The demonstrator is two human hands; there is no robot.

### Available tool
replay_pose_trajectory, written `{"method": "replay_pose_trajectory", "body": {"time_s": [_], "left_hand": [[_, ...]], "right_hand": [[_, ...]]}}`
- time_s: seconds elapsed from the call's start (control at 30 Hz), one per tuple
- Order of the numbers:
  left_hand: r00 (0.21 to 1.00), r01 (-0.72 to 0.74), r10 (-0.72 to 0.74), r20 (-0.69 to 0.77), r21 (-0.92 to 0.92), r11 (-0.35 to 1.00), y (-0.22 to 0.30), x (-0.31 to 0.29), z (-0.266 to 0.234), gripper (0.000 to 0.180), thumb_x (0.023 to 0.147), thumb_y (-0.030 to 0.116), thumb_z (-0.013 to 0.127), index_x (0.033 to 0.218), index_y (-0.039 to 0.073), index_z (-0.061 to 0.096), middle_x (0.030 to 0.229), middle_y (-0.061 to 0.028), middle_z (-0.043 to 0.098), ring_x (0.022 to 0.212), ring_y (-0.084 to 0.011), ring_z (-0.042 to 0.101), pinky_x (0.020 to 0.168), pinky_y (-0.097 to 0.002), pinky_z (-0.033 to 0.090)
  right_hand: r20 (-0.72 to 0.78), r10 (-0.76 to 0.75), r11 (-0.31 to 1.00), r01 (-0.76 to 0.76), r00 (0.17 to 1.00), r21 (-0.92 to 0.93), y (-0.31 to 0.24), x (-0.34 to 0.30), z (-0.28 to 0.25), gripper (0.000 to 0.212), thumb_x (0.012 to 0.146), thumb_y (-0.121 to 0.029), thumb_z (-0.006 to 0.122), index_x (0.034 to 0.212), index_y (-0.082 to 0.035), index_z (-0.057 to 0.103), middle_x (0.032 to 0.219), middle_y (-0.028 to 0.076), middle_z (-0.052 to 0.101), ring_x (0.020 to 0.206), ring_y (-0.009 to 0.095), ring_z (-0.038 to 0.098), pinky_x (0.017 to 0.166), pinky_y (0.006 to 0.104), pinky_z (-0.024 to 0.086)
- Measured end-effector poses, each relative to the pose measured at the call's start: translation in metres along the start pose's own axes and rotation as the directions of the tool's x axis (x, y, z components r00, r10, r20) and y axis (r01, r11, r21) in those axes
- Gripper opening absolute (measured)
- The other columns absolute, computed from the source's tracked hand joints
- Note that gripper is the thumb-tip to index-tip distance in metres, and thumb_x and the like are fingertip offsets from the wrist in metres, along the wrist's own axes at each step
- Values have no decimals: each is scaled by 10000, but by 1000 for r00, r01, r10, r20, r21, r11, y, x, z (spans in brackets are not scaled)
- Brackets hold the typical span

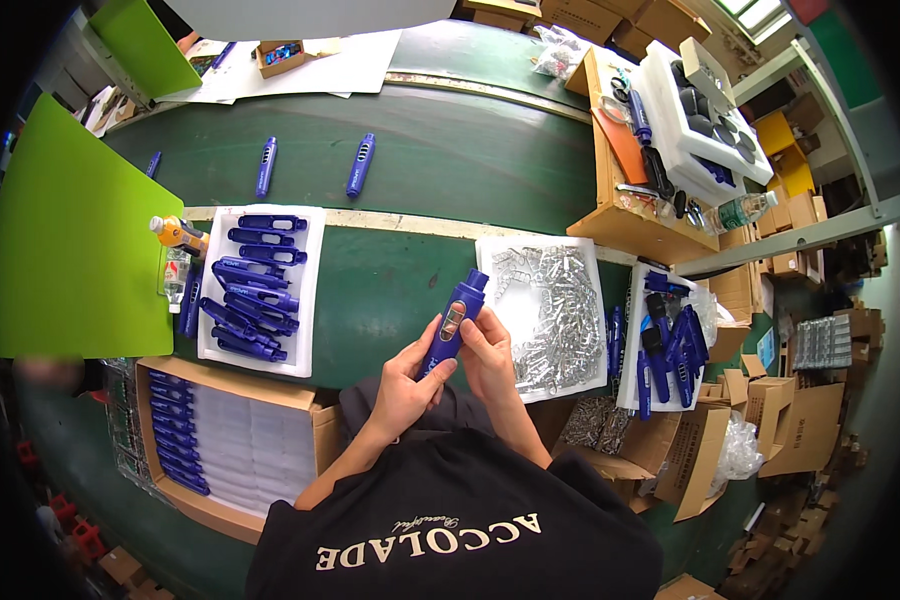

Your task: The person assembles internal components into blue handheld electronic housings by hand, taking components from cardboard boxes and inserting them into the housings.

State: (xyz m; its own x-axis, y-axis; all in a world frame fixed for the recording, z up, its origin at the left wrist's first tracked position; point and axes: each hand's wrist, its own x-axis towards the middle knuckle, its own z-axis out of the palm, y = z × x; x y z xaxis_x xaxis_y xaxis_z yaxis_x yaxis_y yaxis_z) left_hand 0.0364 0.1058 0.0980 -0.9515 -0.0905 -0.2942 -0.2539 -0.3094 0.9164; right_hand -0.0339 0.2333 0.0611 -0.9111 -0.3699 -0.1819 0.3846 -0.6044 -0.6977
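Between my two hands, over the front edge of the green bench, is a blue tube-shaped plastic housing (462, 301) with an oval window, tilted with its narrower end pointing away from me. My left hand (406, 388) wraps its lower part, thumb along the side. Fingers and thumb of my right hand (491, 362) grip it from the right, just below the window. Something shiny shows in the window; I cannot tell what. Right of my hands lies a white tray (517, 302) of small clear or metallic pieces. Left is a white foam tray (312, 290) of similar blue housings.
Blue housings (361, 165) lie apart on the green conveyor belt (430, 150). Another white tray (634, 300) of blue and black parts stands far right. A wooden box (602, 195) carries tools and a bottle. An open carton (325, 435) of housings sits front left, beside a green divider (75, 240).
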Motion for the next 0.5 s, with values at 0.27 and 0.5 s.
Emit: {"method": "replay_pose_trajectory", "body": {"time_s": [0.27, 0.5], "left_hand": [[973, 7, 6, -230, 56, 998, -20, 22, -9, 615, 916, 44, 688, 1473, 24, 428, 895, -13, 595, 535, -18, 486, 449, -188, 401], [948, -111, 255, -192, 549, 828, -42, 56, -41, 686, 824, 60, 721, 1453, 28, 449, 1054, -177, 579, 949, -339, 623, 819, -398, 513]], "right_hand": [[-167, 60, 992, -77, 984, -96, 22, 22, -2, 317, 967, -100, 642, 1243, 1, 521, 1077, 66, 641, 975, 119, 617, 811, 248, 494], [-98, 209, 815, -229, 973, -533, 50, 56, 3, 578, 870, -55, 745, 1331, 14, 404, 1089, 98, 629, 989, 145, 629, 864, 303, 524]]}}
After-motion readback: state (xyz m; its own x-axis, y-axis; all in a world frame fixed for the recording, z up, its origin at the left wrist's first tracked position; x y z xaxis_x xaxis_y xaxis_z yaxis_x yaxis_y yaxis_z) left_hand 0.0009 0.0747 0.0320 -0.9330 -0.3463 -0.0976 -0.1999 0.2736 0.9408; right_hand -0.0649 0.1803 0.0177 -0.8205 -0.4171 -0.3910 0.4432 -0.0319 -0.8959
